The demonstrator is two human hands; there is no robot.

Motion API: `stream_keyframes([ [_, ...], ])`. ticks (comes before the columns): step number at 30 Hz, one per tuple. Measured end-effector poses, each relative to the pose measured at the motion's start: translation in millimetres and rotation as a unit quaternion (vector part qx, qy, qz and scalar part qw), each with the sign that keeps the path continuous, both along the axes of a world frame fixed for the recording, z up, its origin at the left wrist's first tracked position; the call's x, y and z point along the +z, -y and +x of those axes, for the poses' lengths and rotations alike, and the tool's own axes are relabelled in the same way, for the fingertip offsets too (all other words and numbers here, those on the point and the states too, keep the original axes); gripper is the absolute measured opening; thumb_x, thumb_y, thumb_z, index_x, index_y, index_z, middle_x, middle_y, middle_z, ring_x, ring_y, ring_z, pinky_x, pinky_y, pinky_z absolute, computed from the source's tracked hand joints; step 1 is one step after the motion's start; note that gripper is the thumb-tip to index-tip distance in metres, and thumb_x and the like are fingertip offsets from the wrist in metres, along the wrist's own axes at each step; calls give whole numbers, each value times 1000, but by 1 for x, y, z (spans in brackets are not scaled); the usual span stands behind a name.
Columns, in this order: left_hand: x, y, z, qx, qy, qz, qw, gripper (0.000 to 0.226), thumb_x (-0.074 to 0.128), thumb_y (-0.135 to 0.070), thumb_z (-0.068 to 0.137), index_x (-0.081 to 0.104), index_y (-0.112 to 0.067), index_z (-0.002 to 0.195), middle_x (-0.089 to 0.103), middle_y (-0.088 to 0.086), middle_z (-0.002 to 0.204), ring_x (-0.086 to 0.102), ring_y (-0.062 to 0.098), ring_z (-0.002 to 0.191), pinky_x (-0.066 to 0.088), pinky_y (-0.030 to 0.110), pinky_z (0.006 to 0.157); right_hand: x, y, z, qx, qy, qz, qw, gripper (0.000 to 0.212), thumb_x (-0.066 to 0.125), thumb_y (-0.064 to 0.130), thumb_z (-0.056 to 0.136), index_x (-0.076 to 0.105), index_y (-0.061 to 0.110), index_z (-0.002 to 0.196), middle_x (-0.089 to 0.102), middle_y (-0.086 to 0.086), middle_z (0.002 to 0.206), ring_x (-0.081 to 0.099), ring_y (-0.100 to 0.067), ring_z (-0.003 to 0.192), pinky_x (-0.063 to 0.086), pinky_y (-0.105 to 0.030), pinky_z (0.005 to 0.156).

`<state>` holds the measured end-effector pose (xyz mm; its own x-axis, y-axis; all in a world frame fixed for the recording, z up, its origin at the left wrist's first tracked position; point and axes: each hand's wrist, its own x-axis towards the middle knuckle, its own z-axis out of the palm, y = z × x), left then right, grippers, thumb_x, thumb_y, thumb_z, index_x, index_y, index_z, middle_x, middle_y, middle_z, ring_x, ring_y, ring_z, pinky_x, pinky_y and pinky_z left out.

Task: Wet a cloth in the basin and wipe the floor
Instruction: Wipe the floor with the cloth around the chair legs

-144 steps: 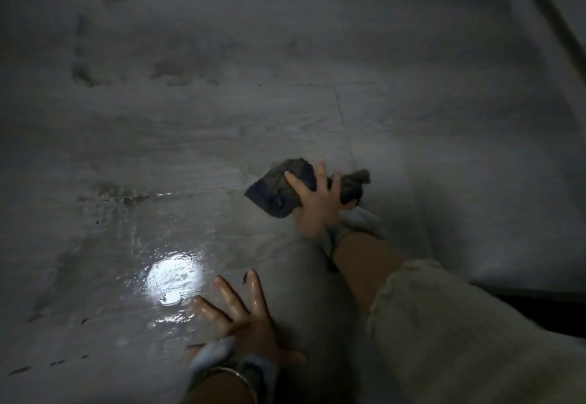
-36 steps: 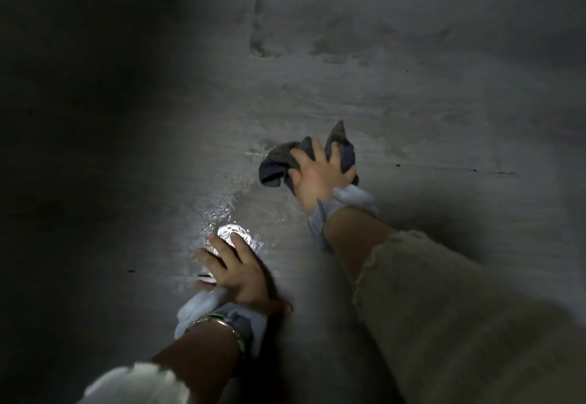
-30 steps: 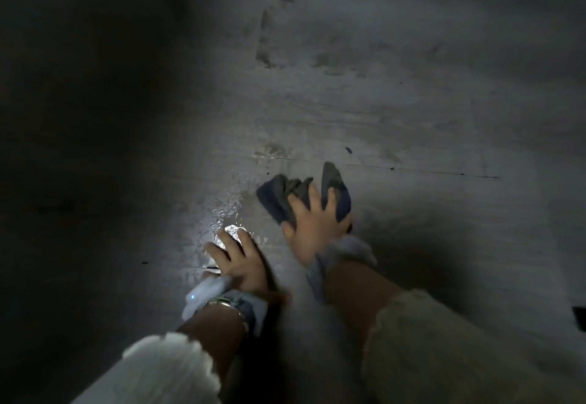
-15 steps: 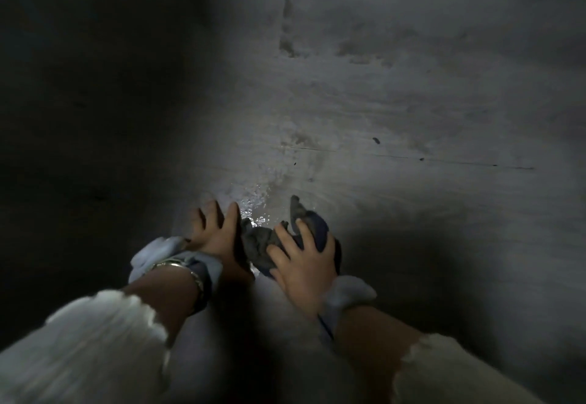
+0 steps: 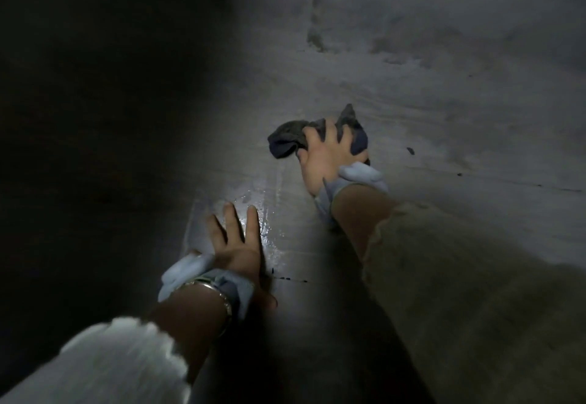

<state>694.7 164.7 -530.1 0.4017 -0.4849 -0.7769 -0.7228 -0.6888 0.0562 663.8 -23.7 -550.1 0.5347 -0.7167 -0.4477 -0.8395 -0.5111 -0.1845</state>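
A dark grey-blue cloth (image 5: 287, 138) lies bunched on the grey tiled floor (image 5: 444, 92). My right hand (image 5: 326, 153) presses down on it with fingers spread over the fabric. Part of the cloth is hidden under that hand. My left hand (image 5: 236, 245) rests flat on the floor nearer to me, fingers apart, holding nothing. A wet, shiny patch (image 5: 269, 210) gleams between the two hands. No basin is in view.
Dark smudges (image 5: 317, 38) mark the floor farther off, and small dark specks (image 5: 410, 150) lie right of the cloth. A tile joint (image 5: 507, 181) runs across on the right. The left side of the view is in deep shadow.
My right hand has pushed the cloth away from me and to the right, out from beside my left hand. My left hand has spread flat on the wet floor.
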Motion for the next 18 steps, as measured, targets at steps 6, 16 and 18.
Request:
stream_keyframes([
  [6, 9, 6, 1, -2, -20, 15, 1000, 143, 82, -48, 64, -31, -16, 146, -37, 17, 151, -26, 47, 140, 11, 59, 115, 7, -47, -18, 9, 6, 37, 999, 56, 39, 45, 94, 20, 42, 147, -4, 5, 162, -12, -31, 148, 4, -66, 112],
  [16, 34, -34, 41, 10, 5, -39, 999, 132, 80, -46, 66, -19, -23, 152, -24, 7, 158, -19, 34, 146, 14, 50, 118, 18, -170, -69, 52, 14, 8, 999, 79, 73, 41, 74, 32, 49, 142, 22, -6, 159, 25, -36, 141, 34, -64, 97],
  [18, 27, -43, 48, 12, 9, 1, 1000, 139, 80, -53, 62, -23, -23, 150, -32, 9, 155, -25, 38, 143, 14, 53, 117, 7, -178, -65, 88, 22, -35, 995, 83, 89, 50, 36, 65, 45, 115, 60, -9, 133, 46, -37, 119, 48, -65, 71],
])
